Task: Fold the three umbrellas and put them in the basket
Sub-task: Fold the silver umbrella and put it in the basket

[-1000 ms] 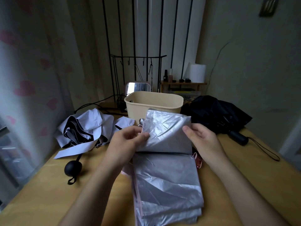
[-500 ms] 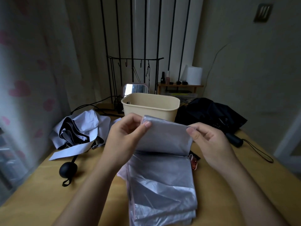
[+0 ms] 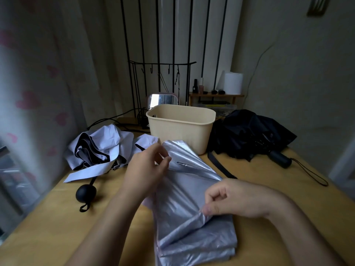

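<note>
The silver umbrella (image 3: 192,192) lies on the surface (image 3: 48,227), panels stacked flat. The left hand (image 3: 148,169) pinches the top panel's far corner, and the right hand (image 3: 236,198) pinches its near edge, fingers curled. The basket (image 3: 180,129) stands just behind, with a white umbrella (image 3: 99,148) to its left and a black umbrella (image 3: 249,133) to its right.

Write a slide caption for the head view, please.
Left hand and right hand pinch folds of the silver umbrella; white umbrella and black umbrella flank the basket.
</note>
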